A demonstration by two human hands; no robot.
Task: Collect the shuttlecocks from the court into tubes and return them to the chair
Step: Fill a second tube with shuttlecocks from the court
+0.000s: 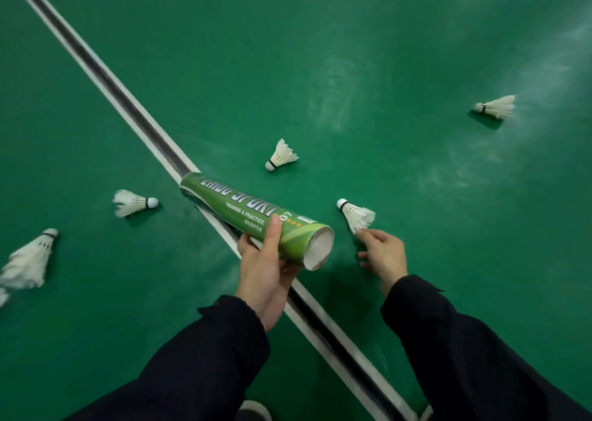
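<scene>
1. A green court floor fills the view, scuffed pale toward 2 o'clock.
2. A white-edged dark boundary line runs from 11 o'clock to 5 o'clock.
3. White shuttlecocks lie on their sides: one at centre, one just right of centre, one at 2 o'clock, one at 9 o'clock, and a larger, blurred one at 8 o'clock.
</scene>
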